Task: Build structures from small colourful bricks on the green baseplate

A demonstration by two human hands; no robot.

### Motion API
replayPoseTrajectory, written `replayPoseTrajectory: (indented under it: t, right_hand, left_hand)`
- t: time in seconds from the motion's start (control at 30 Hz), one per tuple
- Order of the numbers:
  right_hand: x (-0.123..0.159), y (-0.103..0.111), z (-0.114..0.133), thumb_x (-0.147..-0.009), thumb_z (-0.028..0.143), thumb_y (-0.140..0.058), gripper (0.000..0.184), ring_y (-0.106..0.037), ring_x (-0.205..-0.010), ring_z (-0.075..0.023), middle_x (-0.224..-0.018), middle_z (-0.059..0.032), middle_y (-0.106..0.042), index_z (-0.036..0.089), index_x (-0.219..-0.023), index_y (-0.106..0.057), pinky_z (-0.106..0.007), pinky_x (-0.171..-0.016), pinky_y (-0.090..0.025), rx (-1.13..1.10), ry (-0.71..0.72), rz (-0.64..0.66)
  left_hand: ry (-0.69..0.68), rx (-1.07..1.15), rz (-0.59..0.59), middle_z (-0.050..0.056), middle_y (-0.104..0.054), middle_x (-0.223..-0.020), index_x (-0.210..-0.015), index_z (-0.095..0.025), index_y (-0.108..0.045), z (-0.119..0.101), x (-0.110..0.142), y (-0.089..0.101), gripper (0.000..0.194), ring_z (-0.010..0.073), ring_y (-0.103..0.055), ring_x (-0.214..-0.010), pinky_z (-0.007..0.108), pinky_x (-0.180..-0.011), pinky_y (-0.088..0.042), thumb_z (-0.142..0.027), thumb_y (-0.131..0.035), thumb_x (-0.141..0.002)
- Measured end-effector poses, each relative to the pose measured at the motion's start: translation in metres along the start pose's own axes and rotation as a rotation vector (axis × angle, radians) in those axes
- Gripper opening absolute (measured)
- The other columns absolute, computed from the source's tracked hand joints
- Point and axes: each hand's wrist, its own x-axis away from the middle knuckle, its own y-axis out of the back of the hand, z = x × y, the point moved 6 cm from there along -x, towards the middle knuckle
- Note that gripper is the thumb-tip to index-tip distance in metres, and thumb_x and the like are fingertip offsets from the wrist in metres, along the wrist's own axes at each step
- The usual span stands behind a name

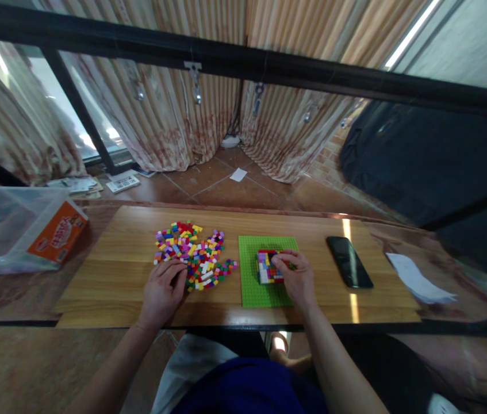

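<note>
A pile of small coloured toy bricks is spread on the left half of the wooden table. My left hand rests at the pile's near left edge, its fingers loosely bent and the thumb apart from them. On the green baseplate stands a low, many-coloured brick structure with white, yellow, red and blue parts. My right hand is over its right side, thumb and fingers closed together at the top. Small bits of green and red show between those fingers. The hand hides the structure's right end.
A black phone lies to the right of the baseplate. White papers are beyond the table's right end. On the left stands a clear plastic box with an orange label. A dark metal rail crosses in front of striped curtains.
</note>
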Motion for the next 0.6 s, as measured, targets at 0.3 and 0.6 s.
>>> replayPoseTrajectory:
  t: [0.3,0.6]
  right_hand:
    - [-0.0014,0.0010,0.0048,-0.071,0.047,-0.072,0.024,-0.057,-0.099,-0.0232,-0.101,-0.0068,-0.061,0.023,-0.075,-0.076,-0.042,-0.091,-0.044,0.041,0.033,0.056]
    - [-0.0017,-0.0028,0.0072,-0.070,0.046,-0.072,0.023,-0.057,-0.099,-0.0227,-0.101,-0.0062,-0.061,0.024,-0.072,-0.076,-0.040,-0.090,-0.046,0.021,0.022,0.051]
  left_hand:
    - [-0.007,-0.006,0.003,0.008,-0.071,-0.095,-0.088,-0.018,-0.069,-0.0009,0.0001,0.0002,0.020,0.0211,-0.064,-0.095,0.037,-0.090,-0.051,-0.030,-0.052,-0.088]
    - [0.010,-0.004,0.006,0.008,-0.071,-0.096,-0.088,-0.019,-0.069,0.0000,0.0003,0.0000,0.020,0.0211,-0.064,-0.095,0.037,-0.090,-0.051,-0.030,-0.053,-0.088]
